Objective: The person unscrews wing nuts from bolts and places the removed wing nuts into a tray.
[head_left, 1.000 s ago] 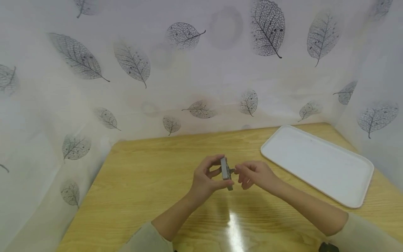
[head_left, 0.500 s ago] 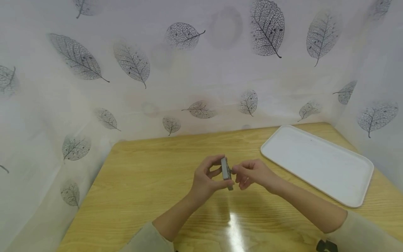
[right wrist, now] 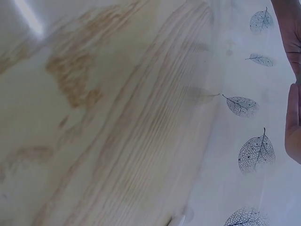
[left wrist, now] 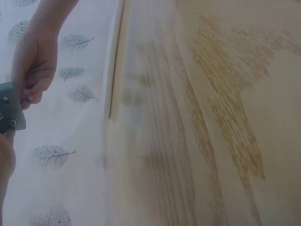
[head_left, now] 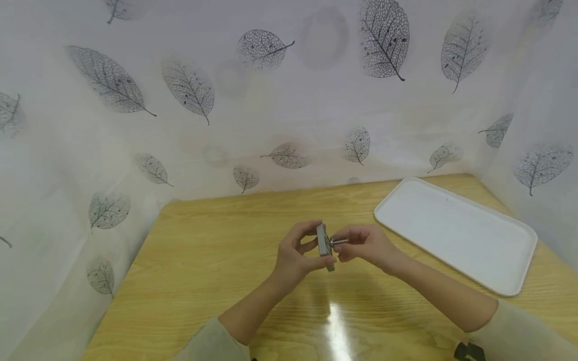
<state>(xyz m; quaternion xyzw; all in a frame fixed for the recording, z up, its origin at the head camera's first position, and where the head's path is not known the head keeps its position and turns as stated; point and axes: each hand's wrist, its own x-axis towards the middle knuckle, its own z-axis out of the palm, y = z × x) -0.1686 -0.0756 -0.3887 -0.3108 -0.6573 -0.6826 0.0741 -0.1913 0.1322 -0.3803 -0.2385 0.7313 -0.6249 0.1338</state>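
Head view: your left hand [head_left: 291, 258] is gripping a gray block [head_left: 322, 241], long axis roughly upright, above the counter [head_left: 217, 250]; your right hand [head_left: 368, 246] is pinching a metal pin [head_left: 340, 241] crosswise at its right-facing side.

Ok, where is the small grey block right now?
In the head view, the grey block is in the left-hand grip, below and right of picture centre, with the right-hand grip close on its right.

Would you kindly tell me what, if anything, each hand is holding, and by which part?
The left hand holds a grey block by opposite edges; the right hand pinches a slim metal rod along its length.
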